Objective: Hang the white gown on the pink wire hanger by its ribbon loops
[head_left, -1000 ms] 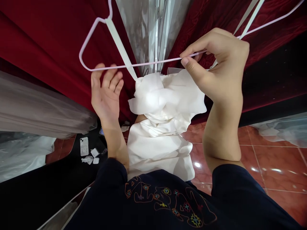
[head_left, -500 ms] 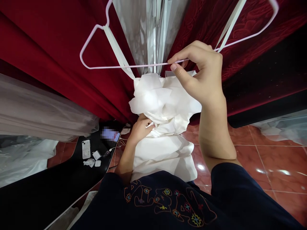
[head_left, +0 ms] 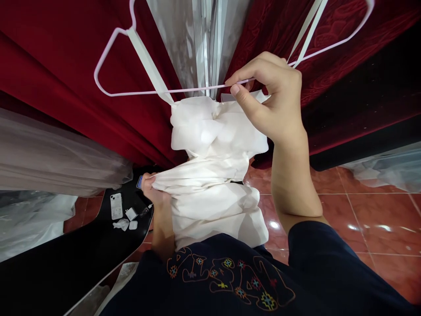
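Observation:
A white dress (head_left: 210, 166) hangs by its straps from a pale pink hanger (head_left: 131, 93) in front of me. My right hand (head_left: 272, 94) pinches the bottom bar of the hanger between thumb and fingers, right of its middle. At the dress's left side, my left hand (head_left: 153, 186) is closed on a bunch of its fabric and draws it taut to the left. Folds run across the waist from that grip. Ruffled layers cover the dress's top, and its lower part falls toward my body.
Dark red curtains (head_left: 72, 66) hang behind, with pale sheer fabric between them. On a black tabletop (head_left: 85, 250) at the left lie a phone (head_left: 116, 206), a white charger (head_left: 130, 213) and a small white case (head_left: 133, 225). Reddish floor tiles (head_left: 329, 219) show at the right.
My left hand has moved left from the dress's waist, pulling the fabric out sideways and partly covering the lit phone. The hanger and my right hand have shifted slightly left in view.

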`<state>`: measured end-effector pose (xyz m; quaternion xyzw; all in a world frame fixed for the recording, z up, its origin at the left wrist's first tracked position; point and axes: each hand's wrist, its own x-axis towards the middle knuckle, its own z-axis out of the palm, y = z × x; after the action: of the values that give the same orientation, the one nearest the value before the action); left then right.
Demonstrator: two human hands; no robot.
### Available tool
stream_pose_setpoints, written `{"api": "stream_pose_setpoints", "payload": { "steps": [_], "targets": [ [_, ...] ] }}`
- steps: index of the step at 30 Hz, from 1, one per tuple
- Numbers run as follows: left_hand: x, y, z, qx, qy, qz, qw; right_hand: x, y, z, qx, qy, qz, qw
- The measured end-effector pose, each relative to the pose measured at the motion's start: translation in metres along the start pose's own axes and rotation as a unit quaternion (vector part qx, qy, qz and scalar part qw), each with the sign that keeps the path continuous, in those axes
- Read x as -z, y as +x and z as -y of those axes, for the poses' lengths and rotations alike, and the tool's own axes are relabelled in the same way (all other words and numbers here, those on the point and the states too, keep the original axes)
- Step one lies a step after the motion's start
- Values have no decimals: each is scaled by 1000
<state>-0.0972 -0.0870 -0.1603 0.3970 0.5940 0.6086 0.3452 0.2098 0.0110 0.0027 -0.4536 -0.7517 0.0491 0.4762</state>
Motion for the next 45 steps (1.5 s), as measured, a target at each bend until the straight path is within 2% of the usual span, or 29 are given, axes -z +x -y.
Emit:
{"api": "stream_pose_setpoints", "payload": {
  "steps": [4,7,10,12,15,18,20,25,28,32,35,38,41,45],
  "targets": [
    [16,15,-23,-17,19,24,999,2,0,2,4,-1,-3,1000],
    [21,29,-33,-1,84,98,992,1,0,2,10,0,-6,1000],
    [15,42,-39,8,152,159,975,-2,0,4,8,2,-4,1000],
    [3,49,-47,-14,166,157,973,-3,0,5,6,-2,-2,1000],
    [-26,55,-69,-69,133,141,979,-3,-1,8,-3,-10,-4,1000],
    [-57,60,-97,-165,9,125,978,-1,-2,10,-5,-10,-6,1000],
    [-74,66,-114,-198,-49,97,974,0,-4,11,-7,-9,-4,1000],
    [-100,72,-141,-227,-24,172,958,-1,-6,10,-8,-7,-3,1000],
    [-108,65,-148,-259,-28,177,949,-3,-6,8,2,-5,-5,1000],
    [-111,55,-154,-234,-53,164,957,-4,-5,9,15,-2,3,1000],
    [-109,52,-158,-191,-66,202,958,-5,-6,9,14,10,-3,1000],
    [-106,53,-160,-179,-50,247,951,-8,-6,7,5,10,-11,1000],
    [-100,55,-166,-187,-57,247,949,-9,-6,4,-6,14,-18,1000],
    [-80,67,-194,-164,-205,262,929,-9,-7,1,12,14,-23,1000]
  ]
}}
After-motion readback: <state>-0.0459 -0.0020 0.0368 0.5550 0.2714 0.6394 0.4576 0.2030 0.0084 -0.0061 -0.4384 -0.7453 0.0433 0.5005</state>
